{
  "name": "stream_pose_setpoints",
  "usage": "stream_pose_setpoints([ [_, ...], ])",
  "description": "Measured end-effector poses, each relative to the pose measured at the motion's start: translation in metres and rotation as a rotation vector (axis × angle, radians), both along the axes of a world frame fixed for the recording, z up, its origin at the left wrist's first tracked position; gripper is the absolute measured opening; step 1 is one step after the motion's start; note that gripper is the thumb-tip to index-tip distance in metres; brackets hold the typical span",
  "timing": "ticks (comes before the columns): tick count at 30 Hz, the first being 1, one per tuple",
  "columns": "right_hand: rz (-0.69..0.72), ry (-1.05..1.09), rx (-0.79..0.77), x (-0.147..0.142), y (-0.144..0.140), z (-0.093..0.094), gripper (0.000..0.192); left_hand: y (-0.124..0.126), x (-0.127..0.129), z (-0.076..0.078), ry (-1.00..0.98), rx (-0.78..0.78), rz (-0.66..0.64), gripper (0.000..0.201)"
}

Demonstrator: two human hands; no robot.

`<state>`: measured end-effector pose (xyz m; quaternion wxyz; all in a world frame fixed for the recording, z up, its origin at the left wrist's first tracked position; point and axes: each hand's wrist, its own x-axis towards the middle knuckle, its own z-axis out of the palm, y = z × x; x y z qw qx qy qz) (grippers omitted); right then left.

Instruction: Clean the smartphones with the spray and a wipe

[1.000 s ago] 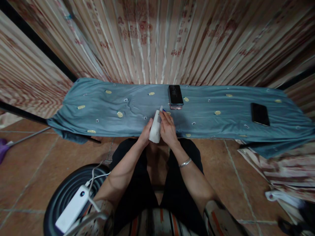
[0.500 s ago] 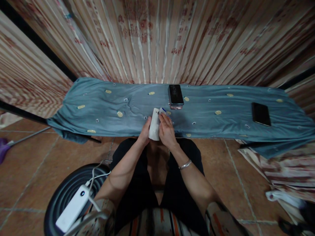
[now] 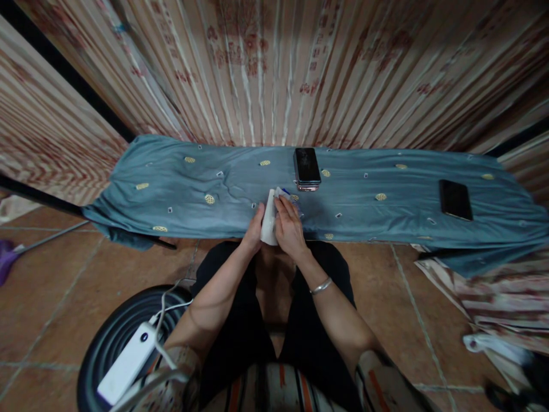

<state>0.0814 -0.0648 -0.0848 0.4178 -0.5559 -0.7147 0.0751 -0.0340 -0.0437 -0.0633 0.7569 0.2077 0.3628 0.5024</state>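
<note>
Hands meet at the near edge of the bench (image 3: 171, 189), which is draped in a blue-grey patterned cloth, and between them stands a small white packet (image 3: 269, 220), roughly upright on its long axis. The left hand (image 3: 256, 229) supports the packet from its left side with fingers curled against it; the right hand (image 3: 289, 226) lies over its right face, fingers bent and closed on the packet's upper part, where a bit of clear wrapping with a blue mark (image 3: 283, 193) pokes out just above the fingertips. So both hands grip the packet; whether thumb and forefinger pinch the wrapping itself is too small to tell.

To handle this well, I judge the left hand should hold the packet steady low down while the right works only at the top edge, with short, controlled pulls so nothing tears unevenly or slips onto the lap.

A stack of phones (image 3: 306, 167) lies just beyond the packet, apart from it; another dark phone (image 3: 454, 199) lies well off to the right.
</note>
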Motion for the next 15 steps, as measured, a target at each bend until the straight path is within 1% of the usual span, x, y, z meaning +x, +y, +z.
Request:
stream_pose_setpoints([
  [8, -0.031, 0.023, -0.016, 0.006, 0.009, 0.002, 0.054, 0.003, -0.002, -0.015, 0.102, 0.0, -0.01, 0.058],
  [15, -0.073, 0.042, -0.033, 0.011, 0.012, 0.001, 0.051, 0.003, -0.003, -0.018, 0.156, 0.026, -0.035, 0.054],
])
